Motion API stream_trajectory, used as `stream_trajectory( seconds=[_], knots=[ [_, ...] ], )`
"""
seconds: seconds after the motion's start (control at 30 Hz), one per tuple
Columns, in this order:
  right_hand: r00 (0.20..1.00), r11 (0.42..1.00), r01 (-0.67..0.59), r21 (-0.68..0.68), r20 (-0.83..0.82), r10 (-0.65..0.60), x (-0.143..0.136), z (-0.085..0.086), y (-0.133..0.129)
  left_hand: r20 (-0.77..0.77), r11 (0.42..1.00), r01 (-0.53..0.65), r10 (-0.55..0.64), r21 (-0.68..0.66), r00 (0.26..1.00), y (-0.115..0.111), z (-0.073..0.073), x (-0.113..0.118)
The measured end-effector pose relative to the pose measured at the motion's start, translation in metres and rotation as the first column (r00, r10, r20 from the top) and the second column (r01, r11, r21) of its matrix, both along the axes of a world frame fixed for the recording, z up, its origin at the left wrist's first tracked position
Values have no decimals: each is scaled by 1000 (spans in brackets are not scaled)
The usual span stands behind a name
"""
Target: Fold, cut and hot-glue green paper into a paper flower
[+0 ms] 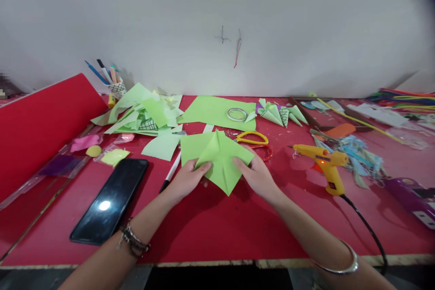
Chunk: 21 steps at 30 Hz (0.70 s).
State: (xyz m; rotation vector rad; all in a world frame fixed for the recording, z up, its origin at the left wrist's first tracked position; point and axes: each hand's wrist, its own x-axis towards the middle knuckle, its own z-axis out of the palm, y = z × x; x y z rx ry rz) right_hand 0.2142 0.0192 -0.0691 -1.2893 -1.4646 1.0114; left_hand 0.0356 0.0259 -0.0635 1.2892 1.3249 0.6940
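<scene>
Head view: left fingers [203, 169] and right fingers [241, 166] pinch creased green paper [221, 160].

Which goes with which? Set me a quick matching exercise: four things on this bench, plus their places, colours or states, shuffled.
1. Creased green paper
2. Glue gun
3. Phone
4. Pen cup

A. Black, flat on the table
B. Holding pens
C. Between the left hand and right hand
D. Yellow, small light glowing

Pairs: 1-C, 2-D, 3-A, 4-B
</scene>
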Motion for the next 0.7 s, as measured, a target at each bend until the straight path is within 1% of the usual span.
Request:
stream_trajectory(
  seconds=[0.07, 0.13, 0.2, 0.27, 0.37, 0.43, 0.5, 0.63, 0.7],
  knots=[
    [999, 995, 30, 92, 14, -32, 3, -1, 1, 58, 996, -85, 84, 23, 995, 3, -7, -4],
    [996, 984, 22, 174, 78, -36, 6, -2, 2, 85, 990, -138, 136, 14, 987, 6, -13, -8],
    [983, 968, -33, 249, 184, -14, 9, -1, 2, 107, 987, -161, 160, -1, 981, 8, -17, -11],
    [960, 950, -97, 296, 278, 11, 10, 0, 2, 155, 983, -183, 184, -15, 971, 9, -17, -11],
    [945, 943, -140, 302, 324, 36, 11, 2, 1, 233, 968, -240, 250, -68, 940, 10, -12, -10],
    [946, 945, -138, 296, 321, 38, 10, 3, 0, 244, 953, -285, 303, -105, 921, 10, -10, -9],
    [944, 949, -130, 286, 328, 30, 9, 4, -1, 231, 940, -324, 341, -111, 911, 11, -11, -10],
    [946, 958, -88, 273, 326, -5, 8, 7, -2, 248, 940, -336, 340, -62, 907, 12, -12, -10],
    [959, 956, -59, 288, 282, -26, 8, 7, -2, 291, 951, -301, 308, -71, 906, 11, -9, -8]
  ],
)
